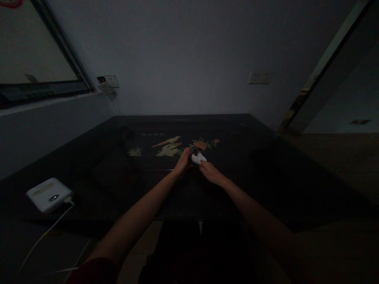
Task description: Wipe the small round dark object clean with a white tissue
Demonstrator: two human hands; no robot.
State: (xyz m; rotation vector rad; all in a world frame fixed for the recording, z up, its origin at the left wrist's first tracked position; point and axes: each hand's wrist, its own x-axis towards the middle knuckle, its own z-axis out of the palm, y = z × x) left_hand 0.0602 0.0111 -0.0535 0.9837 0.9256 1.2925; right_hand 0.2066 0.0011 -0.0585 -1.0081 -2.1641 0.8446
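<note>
Over the middle of the dark table, my left hand (183, 159) is closed around the side of a small dark round object (196, 150) with a shiny rim. It looks like a cup or jar, but the dim light hides its exact kind. My right hand (209, 170) pinches a crumpled white tissue or cloth (199, 158), which lies against the object's opening and near side. The two hands are close together, and the fingers' far sides are hidden.
The black table (166, 197) has a bird and flower picture on its top. At the left stands a white box-shaped device (49, 195) with a white cable (44, 236) running over the edge. Wall sockets (259, 77) sit on the wall behind, and a window (38, 47) is at left.
</note>
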